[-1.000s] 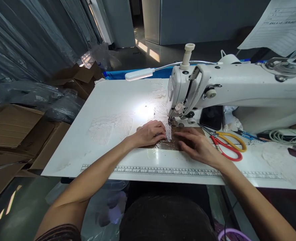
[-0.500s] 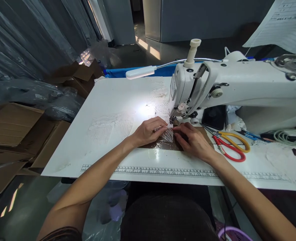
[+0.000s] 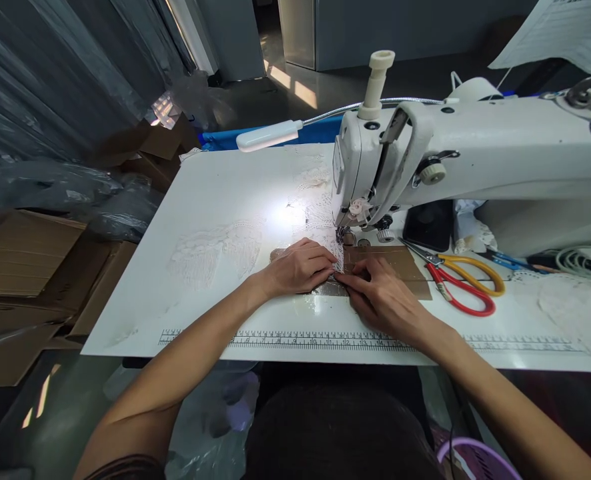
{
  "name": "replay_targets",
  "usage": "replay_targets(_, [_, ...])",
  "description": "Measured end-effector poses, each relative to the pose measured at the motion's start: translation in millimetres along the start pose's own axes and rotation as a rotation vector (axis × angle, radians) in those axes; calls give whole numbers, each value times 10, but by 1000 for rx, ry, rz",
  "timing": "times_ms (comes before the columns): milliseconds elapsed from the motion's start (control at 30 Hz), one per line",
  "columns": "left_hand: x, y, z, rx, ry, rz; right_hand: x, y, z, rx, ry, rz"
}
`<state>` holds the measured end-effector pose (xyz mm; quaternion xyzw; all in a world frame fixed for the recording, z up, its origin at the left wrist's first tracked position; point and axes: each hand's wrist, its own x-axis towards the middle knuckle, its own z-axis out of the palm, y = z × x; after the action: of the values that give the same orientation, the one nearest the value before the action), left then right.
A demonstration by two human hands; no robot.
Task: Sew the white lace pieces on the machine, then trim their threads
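A strip of white lace [image 3: 320, 212] runs under the needle area of a white sewing machine [image 3: 360, 167] and comes toward me over a brown taped sheet [image 3: 398, 261]. My left hand [image 3: 303, 267] lies on the lace just left of the seam line, its fingers closed together at the lace edge. Opposite it, my right hand [image 3: 380, 287] pinches the near end of the lace, thumb and forefinger close to the left fingertips. The fingers cover most of the lace between them. Both hands are a little in front of the presser foot [image 3: 344, 235].
Scissors with red and yellow handles [image 3: 468, 283] lie right of my right hand, near a dark phone-like slab [image 3: 429, 225]. More lace pieces [image 3: 215, 250] rest on the left of the white table [image 3: 140, 293]. A lamp [image 3: 268, 136] hangs behind; cardboard boxes [image 3: 30, 257] stand left.
Both hands have shifted slightly toward me. The right fingers have come in to meet the left ones, and the lace between the hands is now mostly covered. The view has tilted a little.
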<state>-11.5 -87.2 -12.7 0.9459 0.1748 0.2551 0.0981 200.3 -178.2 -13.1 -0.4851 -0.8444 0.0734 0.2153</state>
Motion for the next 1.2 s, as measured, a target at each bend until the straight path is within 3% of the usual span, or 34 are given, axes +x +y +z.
replay_targets(133, [6,13,-13,87,-20,51,130,145,-149,142,-64,-53])
replay_targets(233, [4,12,-33,109,-45,65,315,335,-206,202,-51,54])
replay_targets(333, [-9,-3,-39,112,-70,74,400,455,-125,258,-30,117])
replay_targets(500, [-29,-6,-31,146,-37,120,309,462,69,241,74,-27])
replay_targets(800, [-19,22,-43,241,-23,163,299,464,74,201,81,-74])
replay_targets(933, [-2,79,-109,287,-93,204,301,459,50,194,75,-123])
replay_targets(1200, [78,187,-231,300,-357,225,282,477,54,155,68,-159])
